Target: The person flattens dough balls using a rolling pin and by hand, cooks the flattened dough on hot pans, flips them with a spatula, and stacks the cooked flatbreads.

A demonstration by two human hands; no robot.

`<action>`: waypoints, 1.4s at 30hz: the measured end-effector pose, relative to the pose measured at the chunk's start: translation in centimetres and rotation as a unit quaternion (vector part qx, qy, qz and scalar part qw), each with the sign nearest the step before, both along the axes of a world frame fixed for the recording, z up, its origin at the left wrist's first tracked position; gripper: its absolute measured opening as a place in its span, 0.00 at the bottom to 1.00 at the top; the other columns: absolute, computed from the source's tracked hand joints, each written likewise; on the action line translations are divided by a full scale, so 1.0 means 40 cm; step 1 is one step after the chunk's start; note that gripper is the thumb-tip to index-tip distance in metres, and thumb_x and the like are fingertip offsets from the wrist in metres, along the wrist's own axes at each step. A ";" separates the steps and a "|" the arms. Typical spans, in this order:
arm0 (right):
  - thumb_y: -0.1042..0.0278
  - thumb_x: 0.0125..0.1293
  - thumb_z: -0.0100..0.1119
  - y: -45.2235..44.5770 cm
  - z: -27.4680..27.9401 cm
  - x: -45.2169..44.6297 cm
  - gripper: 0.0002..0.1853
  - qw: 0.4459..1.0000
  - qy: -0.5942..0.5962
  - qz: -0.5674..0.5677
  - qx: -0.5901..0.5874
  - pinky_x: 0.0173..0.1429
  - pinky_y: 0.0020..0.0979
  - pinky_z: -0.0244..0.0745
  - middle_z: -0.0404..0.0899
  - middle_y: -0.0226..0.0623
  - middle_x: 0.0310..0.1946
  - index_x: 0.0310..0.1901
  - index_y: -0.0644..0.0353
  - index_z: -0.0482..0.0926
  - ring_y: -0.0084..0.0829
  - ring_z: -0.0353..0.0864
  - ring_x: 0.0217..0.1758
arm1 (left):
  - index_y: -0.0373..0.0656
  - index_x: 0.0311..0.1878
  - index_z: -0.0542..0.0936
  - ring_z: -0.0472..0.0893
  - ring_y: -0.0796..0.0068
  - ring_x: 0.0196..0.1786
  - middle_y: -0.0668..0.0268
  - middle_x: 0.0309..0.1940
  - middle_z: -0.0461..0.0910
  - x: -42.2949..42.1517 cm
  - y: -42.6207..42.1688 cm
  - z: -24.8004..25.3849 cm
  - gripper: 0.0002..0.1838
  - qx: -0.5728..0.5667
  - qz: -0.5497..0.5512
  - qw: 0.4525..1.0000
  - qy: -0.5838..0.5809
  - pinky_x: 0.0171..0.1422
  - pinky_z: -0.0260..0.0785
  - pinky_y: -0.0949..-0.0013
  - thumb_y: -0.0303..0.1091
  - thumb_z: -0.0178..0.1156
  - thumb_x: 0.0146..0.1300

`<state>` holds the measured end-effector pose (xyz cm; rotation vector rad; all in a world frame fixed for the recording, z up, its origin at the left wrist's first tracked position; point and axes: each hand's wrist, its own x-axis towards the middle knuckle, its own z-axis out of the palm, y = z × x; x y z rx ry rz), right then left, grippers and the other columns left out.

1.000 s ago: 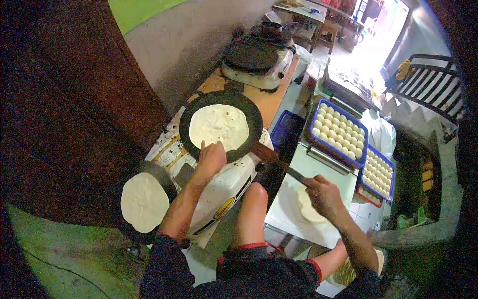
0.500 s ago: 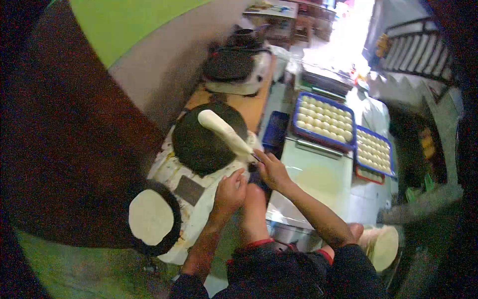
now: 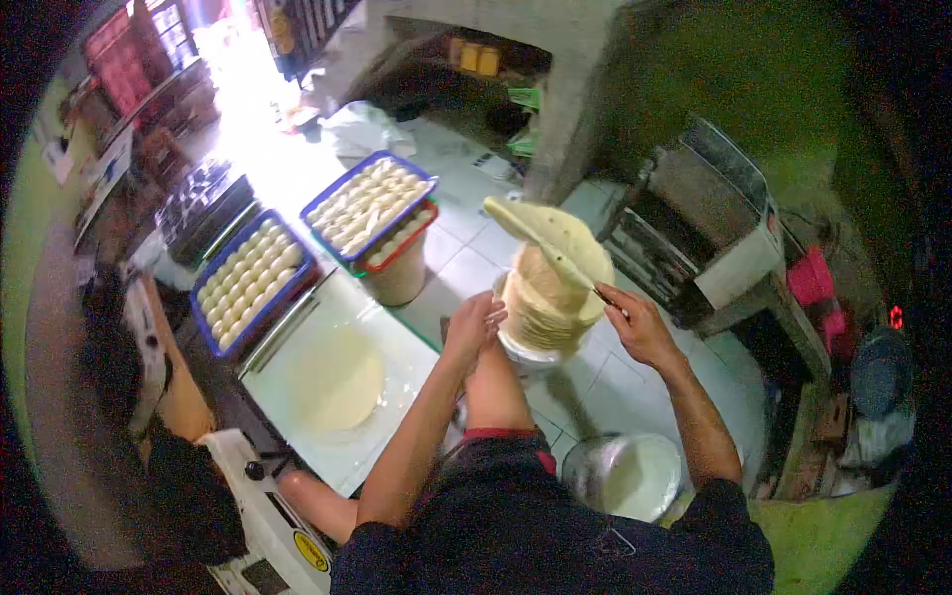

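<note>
My right hand (image 3: 640, 325) is closed on the dark handle of a thin spatula (image 3: 601, 294), most of which is hidden. From it hangs a pale round flatbread (image 3: 580, 243), folded along one side, above a tall stack of flatbreads (image 3: 543, 322). The stack rests on a white bucket (image 3: 531, 355). Beside the stack's left side, my left hand (image 3: 478, 322) is held with loosely bent fingers apart, and nothing shows in it.
A blue tray of dough balls (image 3: 253, 283) stands at the left; another blue tray (image 3: 369, 206) sits on a red one. A sheet of thin dough (image 3: 337, 382) lies on the white worktop (image 3: 297, 397). A bucket of white contents (image 3: 640, 481) is near my right knee.
My view has swung right, from the stove and griddle to the flatbread stack. My right hand has carried the flatbread from over the griddle to above the stack; my left hand came along.
</note>
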<state>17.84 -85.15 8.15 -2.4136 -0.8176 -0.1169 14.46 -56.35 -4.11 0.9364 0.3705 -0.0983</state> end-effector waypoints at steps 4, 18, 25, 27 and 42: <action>0.66 0.76 0.52 -0.175 0.025 0.035 0.22 0.968 0.240 -0.063 0.045 0.35 0.33 0.77 0.84 0.36 0.40 0.70 0.50 0.74 0.25 0.80 0.32 | 0.38 0.68 0.68 0.84 0.68 0.47 0.56 0.52 0.82 0.207 -0.137 -0.078 0.34 -0.033 0.052 0.993 0.099 0.49 0.78 0.67 0.61 0.47 0.75; 0.64 0.56 0.75 -0.293 -0.296 0.215 0.22 0.978 0.180 -0.100 0.036 0.46 0.31 0.80 0.87 0.35 0.40 0.52 0.58 0.84 0.26 0.83 0.38 | 0.39 0.42 0.88 0.88 0.56 0.41 0.50 0.37 0.88 0.305 -0.189 -0.212 0.17 0.463 0.062 0.883 0.047 0.50 0.78 0.57 0.44 0.67 0.58; 0.66 0.67 0.64 -0.283 -0.397 0.207 0.11 0.986 0.042 -0.155 0.048 0.36 0.35 0.75 0.83 0.39 0.28 0.45 0.64 0.85 0.33 0.81 0.27 | 0.38 0.40 0.87 0.87 0.52 0.39 0.50 0.33 0.87 0.310 -0.186 -0.190 0.14 0.538 0.087 0.837 0.041 0.47 0.78 0.55 0.40 0.66 0.60; 0.65 0.69 0.61 -0.281 -0.400 0.213 0.11 0.961 0.150 -0.233 0.008 0.36 0.35 0.75 0.82 0.39 0.25 0.43 0.64 0.85 0.33 0.80 0.27 | 0.35 0.39 0.85 0.88 0.56 0.34 0.52 0.31 0.87 0.311 -0.186 -0.193 0.14 0.573 0.095 0.813 0.029 0.44 0.79 0.58 0.38 0.66 0.60; 0.58 0.69 0.61 0.041 -0.356 -0.021 0.27 0.974 -0.145 -0.021 -0.174 0.76 0.58 0.55 0.75 0.53 0.63 0.64 0.64 0.72 0.46 0.74 0.68 | 0.35 0.46 0.81 0.81 0.51 0.52 0.50 0.45 0.82 -0.274 0.206 -0.211 0.13 0.655 0.072 0.752 -0.008 0.60 0.71 0.58 0.32 0.66 0.60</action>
